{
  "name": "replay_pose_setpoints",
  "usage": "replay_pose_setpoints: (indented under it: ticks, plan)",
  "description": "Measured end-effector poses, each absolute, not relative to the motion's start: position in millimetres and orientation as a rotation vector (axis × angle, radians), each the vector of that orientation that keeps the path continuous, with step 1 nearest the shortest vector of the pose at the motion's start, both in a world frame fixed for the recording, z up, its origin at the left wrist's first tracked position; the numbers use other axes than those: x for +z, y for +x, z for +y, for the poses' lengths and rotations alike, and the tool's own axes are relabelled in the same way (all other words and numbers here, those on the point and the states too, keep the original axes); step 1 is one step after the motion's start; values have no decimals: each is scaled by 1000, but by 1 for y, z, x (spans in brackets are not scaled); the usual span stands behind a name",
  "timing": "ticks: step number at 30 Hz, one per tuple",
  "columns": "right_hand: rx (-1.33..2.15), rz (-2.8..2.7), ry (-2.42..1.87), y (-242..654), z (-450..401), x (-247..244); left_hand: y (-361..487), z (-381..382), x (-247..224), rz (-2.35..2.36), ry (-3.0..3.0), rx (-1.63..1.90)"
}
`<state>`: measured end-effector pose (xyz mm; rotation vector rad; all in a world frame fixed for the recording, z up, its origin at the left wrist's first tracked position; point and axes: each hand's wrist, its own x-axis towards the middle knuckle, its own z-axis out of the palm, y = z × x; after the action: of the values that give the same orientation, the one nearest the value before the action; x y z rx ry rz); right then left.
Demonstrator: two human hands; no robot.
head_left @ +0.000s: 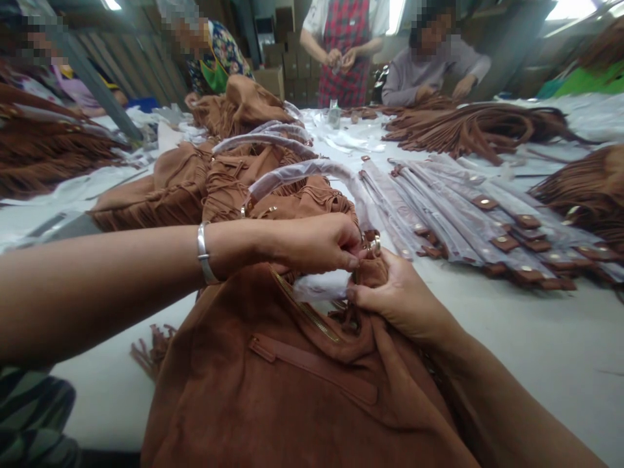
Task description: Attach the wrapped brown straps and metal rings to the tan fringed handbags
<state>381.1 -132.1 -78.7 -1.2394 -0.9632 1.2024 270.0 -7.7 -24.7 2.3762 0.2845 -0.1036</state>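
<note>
White worktable (492, 318), ran from near to far across a workroom, with stacked cartons (295, 65) at the far side. Co-workers occupied the far edge, including a person in a red plaid apron (344, 55) and, to the right, a person in a pale sweater (439, 65).

Item: brown suede handbag (229, 390), near centre, its body toward the wearer, with a brass-toned zipper (312, 315) and a slanting leather strip (322, 374) on the near face. White wrapping (322, 286) showed beside the zipper.

Item: right hand (407, 292), closed around the handbag's upper right part, thumb on the near side, just below a gold-toned ring (376, 244).

Item: left hand (319, 244), reaching across from the left, fingers drawn to a narrow pinch beside that ring (what lay between the fingertips could not be told). Silver bracelet (203, 250) at the wrist.

Item: plastic-wrapped handle (341, 170), arched just beyond the left hand. Fringed bags (168, 185) lay behind, to the far left.

Item: plastic-wrapped straps (453, 208), laid in a row to the right, brown end tabs toward the near side. Brown fringe bundle (468, 127), far right, beyond the straps.
</note>
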Motion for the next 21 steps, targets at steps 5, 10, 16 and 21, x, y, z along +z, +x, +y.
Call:
replay_pose_setpoints:
  ticks: [5, 10, 16, 21]
  plan:
    - [1237, -943, -1218, 384, -131, -83, 268, -20, -18, 162, 2725, 38]
    - [1154, -905, -1218, 385, -128, -89, 263, -39, -29, 255, 2858, 119]
    - [1080, -764, -1308, 387, -126, -94, 244, -52, -63, 284, 2832, 494]
    - [1099, -619, -1271, 382, -126, -92, 234, -46, -77, -89, 3037, 689]
